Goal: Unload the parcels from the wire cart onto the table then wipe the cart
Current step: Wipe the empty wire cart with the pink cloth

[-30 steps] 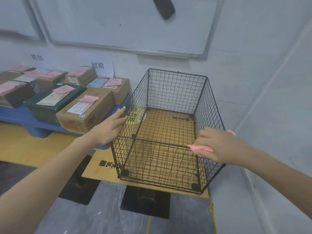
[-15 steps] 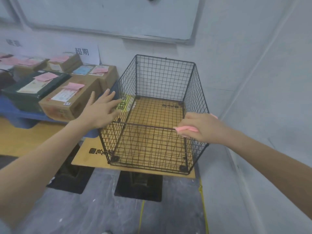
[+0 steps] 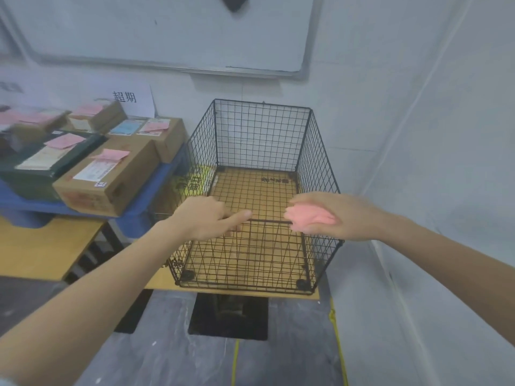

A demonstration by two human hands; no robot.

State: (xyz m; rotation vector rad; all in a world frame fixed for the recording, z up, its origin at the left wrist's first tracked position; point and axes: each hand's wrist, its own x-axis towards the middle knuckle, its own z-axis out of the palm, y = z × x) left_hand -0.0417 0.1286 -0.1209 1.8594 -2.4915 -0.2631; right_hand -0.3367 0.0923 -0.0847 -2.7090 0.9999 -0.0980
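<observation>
head view: the black wire cart (image 3: 262, 140) sits mid-frame on a wooden board (image 3: 239, 290). the left hand (image 3: 206, 221) curls its fingers over the cart's near top rail. the right hand (image 3: 334, 215), near it, clutches a pink cloth (image 3: 309, 218) against the same rail — parcels (image 3: 111, 176) lie on the blue table (image 3: 163, 179) at the frame's left.

left hand (image 3: 207, 218): i curl it round the wire cart (image 3: 270, 220) rim
right hand (image 3: 345, 215): i grip a pink cloth (image 3: 309, 220) against that rim
arms: both reach forward
</observation>
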